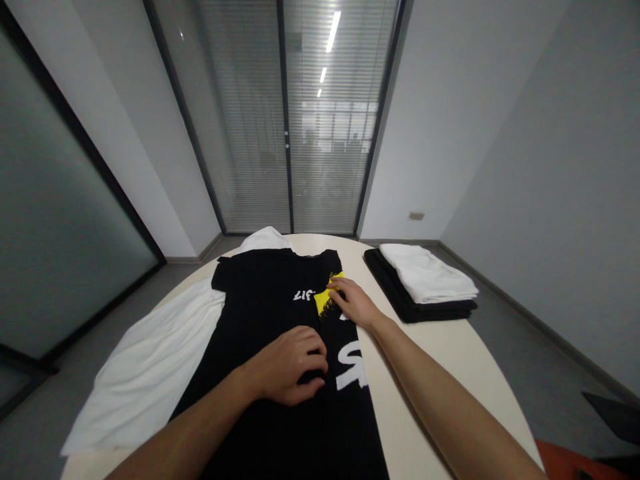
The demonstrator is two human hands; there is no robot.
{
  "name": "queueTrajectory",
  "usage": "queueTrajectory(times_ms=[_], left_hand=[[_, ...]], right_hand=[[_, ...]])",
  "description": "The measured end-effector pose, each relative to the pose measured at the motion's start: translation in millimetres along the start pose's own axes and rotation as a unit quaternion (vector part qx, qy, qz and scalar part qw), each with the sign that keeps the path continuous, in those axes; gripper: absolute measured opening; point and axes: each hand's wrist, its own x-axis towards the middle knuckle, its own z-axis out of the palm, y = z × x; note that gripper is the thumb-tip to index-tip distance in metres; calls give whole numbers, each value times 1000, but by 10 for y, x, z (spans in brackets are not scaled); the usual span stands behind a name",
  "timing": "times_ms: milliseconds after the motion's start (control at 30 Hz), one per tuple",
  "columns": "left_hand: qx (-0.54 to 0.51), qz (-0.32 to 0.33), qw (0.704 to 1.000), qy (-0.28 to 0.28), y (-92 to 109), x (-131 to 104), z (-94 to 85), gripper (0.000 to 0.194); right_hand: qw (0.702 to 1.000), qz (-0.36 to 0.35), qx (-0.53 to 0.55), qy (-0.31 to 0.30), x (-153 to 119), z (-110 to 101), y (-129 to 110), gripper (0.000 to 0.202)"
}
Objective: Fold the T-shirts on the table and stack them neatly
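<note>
A black T-shirt (265,300) with white lettering and a yellow patch lies on the table, its right side folded inward over the body. My left hand (295,365) rests on the middle of the shirt, fingers curved and apart, near the folded edge. Higher up, my right hand (353,301) touches the yellow patch on the folded part, its fingers slightly spread. Neither hand has cloth visibly gripped between its fingers. A white garment (150,360) lies partly beneath the black shirt on the left.
On the right of the round pale table (450,360) is a stack with a folded white cloth (427,273) on folded black cloths (435,312). Beyond stand glass panels with blinds. A red item (570,461) shows at bottom right.
</note>
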Motion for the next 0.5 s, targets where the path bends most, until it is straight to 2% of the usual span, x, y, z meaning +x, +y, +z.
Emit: queueTrajectory(times_ms=[67, 167, 300, 367, 500], left_hand=[[-14, 24, 1000, 5, 84, 29, 55, 14], [-6, 70, 997, -17, 267, 107, 158, 22], [55, 94, 994, -31, 461, 238, 241, 35], [99, 109, 989, -22, 502, 306, 276, 32], [161, 176, 971, 8, 544, 408, 372, 11]], right_hand=[[1000, 3, 6, -1, 8, 0, 0, 32], [1000, 7, 28, 3, 34, -15, 0, 30], [994, 68, -9, 81, 60, -73, 10, 32], [988, 102, -54, 105, 52, -102, 33, 33], [988, 112, -77, 67, 27, -104, 129, 33]])
